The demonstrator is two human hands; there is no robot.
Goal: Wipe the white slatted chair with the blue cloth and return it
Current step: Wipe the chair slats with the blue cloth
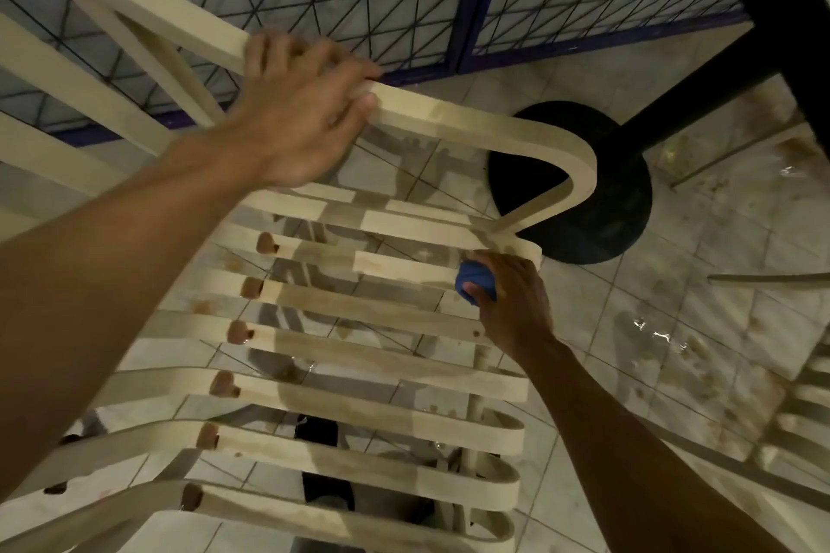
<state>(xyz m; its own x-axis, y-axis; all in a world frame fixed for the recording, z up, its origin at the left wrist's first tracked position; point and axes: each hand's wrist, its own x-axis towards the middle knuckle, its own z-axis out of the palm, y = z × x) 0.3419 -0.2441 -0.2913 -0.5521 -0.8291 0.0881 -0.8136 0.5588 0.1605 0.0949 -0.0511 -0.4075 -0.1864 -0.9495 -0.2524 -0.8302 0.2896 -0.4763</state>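
Slats [368,305] of the white chair [359,360] run left to right across our view, stacked one behind another away from us, the chair tipped above the tiled floor [673,305]. Our left hand [305,117] grips its curved rail [449,121], and our right hand [516,296] holds the bunched blue cloth [471,278] against a slat's right end.

One left hand [298,121], one right hand [516,301], one blue cloth [476,281], one white slatted chair [471,126], part of a second chair [804,413].

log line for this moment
step: wiping | left hand: grips white chair frame | right hand: holds blue cloth against slat end
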